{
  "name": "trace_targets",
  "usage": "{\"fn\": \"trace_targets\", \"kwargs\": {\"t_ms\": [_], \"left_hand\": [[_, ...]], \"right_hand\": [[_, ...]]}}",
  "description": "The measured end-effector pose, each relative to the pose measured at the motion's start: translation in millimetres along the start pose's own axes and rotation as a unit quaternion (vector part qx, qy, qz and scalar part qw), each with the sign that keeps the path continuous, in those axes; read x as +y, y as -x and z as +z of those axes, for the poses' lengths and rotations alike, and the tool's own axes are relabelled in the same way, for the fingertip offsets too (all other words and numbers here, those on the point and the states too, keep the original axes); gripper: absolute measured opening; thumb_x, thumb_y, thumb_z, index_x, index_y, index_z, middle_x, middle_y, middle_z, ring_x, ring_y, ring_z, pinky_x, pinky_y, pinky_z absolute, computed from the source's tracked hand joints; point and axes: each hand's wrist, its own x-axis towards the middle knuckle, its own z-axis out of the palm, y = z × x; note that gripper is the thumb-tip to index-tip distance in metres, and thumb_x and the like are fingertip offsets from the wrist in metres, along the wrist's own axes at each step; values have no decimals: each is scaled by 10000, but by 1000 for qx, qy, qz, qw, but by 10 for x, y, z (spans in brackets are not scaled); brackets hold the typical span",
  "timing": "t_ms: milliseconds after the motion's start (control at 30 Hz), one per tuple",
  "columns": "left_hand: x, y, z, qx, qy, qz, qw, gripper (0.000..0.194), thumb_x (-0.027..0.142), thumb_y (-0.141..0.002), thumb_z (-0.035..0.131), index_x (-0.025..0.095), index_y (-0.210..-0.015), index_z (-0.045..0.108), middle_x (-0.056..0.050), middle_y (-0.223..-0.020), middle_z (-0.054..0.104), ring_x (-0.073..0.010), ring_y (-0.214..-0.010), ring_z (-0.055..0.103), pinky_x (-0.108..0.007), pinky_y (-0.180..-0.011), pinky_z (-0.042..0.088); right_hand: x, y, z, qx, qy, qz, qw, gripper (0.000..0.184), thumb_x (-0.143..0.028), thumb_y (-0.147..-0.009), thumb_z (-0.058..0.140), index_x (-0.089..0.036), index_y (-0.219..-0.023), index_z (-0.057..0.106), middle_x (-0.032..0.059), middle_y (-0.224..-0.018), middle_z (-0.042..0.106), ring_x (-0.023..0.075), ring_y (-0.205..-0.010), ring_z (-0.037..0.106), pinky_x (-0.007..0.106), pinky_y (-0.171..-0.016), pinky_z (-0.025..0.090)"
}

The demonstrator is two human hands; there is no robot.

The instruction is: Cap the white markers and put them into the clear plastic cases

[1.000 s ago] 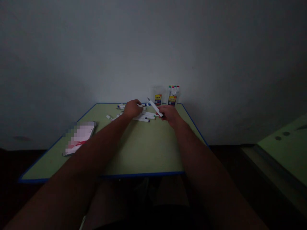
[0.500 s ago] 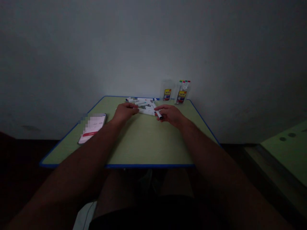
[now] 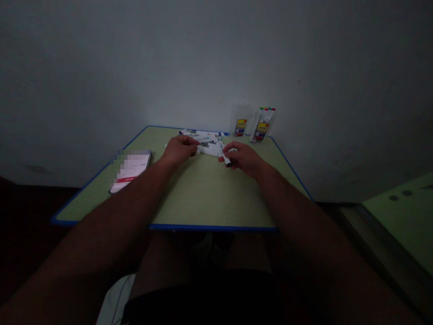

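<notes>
A heap of white markers (image 3: 206,143) lies near the far edge of a green table with a blue rim (image 3: 203,228). My right hand (image 3: 244,158) is closed round one white marker (image 3: 225,155), whose dark end points toward me. My left hand (image 3: 178,150) rests at the left side of the heap with its fingers curled on the markers; what it grips is hidden in the dim light.
Two clear marker packs (image 3: 239,123) (image 3: 263,125) stand against the wall at the far right corner; the right one holds coloured-cap markers. A phone with a lit screen (image 3: 131,169) lies on the left. Another green table (image 3: 402,216) is at the right.
My right hand lowered its marker from a raised tilt to just above the tabletop. My left hand drew back slightly from the heap's middle. The view shifted, so the table sits higher in frame.
</notes>
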Motion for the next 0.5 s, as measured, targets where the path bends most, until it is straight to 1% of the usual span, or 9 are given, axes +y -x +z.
{"fn": "trace_targets", "kwargs": {"t_ms": [167, 333, 500], "left_hand": [[-4, -1, 8, 2, -12, -5, 1000, 200, 69, -652, 713, 133, -841, 726, -46, -729, 700, -175, -687, 678, -382, -778, 600], [-31, -12, 4, 3, -6, -4, 1000, 212, 72, -653, 723, 126, -858, 721, -50, -737, 700, -166, -654, 667, -396, -783, 601], [24, 33, 11, -5, 24, -22, 999, 227, 57, -649, 731, 120, -866, 710, -36, -734, 685, -159, -665, 671, -405, -802, 609]], "right_hand": [[-32, 25, 11, -21, -23, 13, 999, 188, -53, -820, 603, -201, -925, 557, 42, -830, 760, 122, -559, 653, 188, -472, 412], [-40, 34, 24, -5, -28, 12, 1000, 212, -31, -825, 608, -200, -947, 567, 43, -896, 754, 117, -559, 659, 192, -470, 436], [-16, 11, 19, -4, -27, 11, 1000, 220, -46, -825, 628, -189, -988, 595, 76, -956, 755, 120, -583, 667, 202, -494, 463]]}}
